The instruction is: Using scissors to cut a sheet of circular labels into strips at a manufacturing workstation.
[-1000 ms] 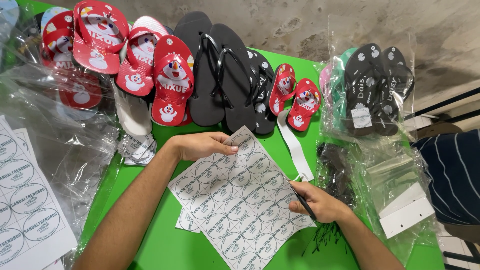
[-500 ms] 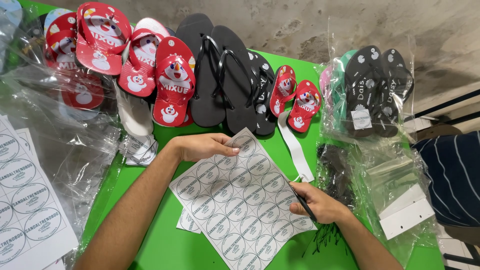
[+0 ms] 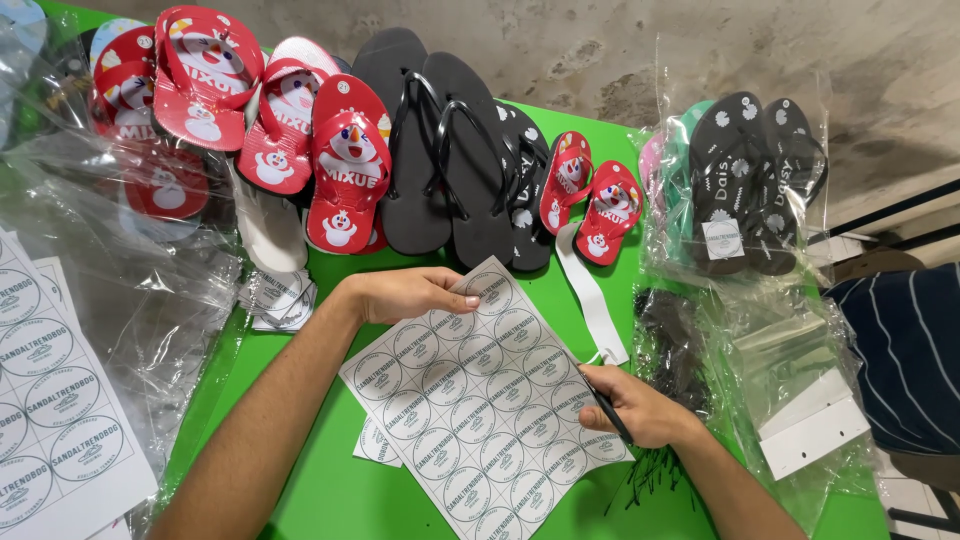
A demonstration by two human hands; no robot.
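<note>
Right up close, a white sheet of round printed stickers [image 3: 487,400] lies tilted on the green tabletop [image 3: 330,495], and both hands are on it. The left hand [image 3: 410,295] pins the sheet's top corner, fingers curled narrow, thumb and fingertips pressed onto a sticker there. The right hand [image 3: 632,405] sits on the sheet's right edge, closed around a thin dark pen-like tool [image 3: 607,410]. So the sheet lies between the two hands, touching both.

Against half a second back, hardly anything differs: sheet, hands and tool sit where they were.

Off to the left, another larger white sticker sheet [image 3: 50,400] lies beside crumpled clear plastic bags [image 3: 150,290]. To the right, a clear plastic bag [image 3: 800,390] holds white card pieces, and behind it a clear packet [image 3: 745,185] holds black flip-flops with white flower prints, a round sticker on its front.

Further back, loose on the table: red snowman-print flip-flops [image 3: 345,165], plain black flip-flops [image 3: 445,150], and a small red pair [image 3: 590,195]. More red ones sit inside the plastic at far left [image 3: 165,185].
</note>
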